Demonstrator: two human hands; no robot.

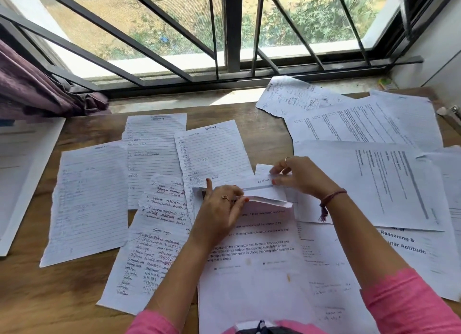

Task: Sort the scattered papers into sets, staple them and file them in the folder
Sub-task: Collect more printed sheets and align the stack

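Fingers [279, 170] of right hand [303, 176] pinch the upper edge of a folded sheet [262, 191] at frame centre; left hand [224, 204] fingers curl onto the same sheet's lower fold, thumb up. Sheet is thin white paper, creased across the middle, a line of handwriting on it too small to read. Its lower flap lifts off the printed page [252, 266] beneath.

Table [50, 296] is wood-grain, brown. Papers scattered over most of it:
- Lined sheet [89, 201], left of centre: ragged torn left edge, faint writing, illegible.
- Two more lined sheets [154, 144] above centre, overlapping, torn edges.
- Handwritten list [147, 249], lower centre: dense ink, partly under left forearm.
- Printed sheets [389, 181], right: smooth, straight-cut, text sideways; one bold heading cut off by overlap, reads "Reasoning &".
- Torn scribbled sheet [291, 96], upper right, half on the sill.

White flat item [17, 174] at left edge, cropped; can't tell if it's the folder. Purple curtain [32, 84] bunched upper left. Barred window [224, 29] across top. Small objects at far right edge blurred.
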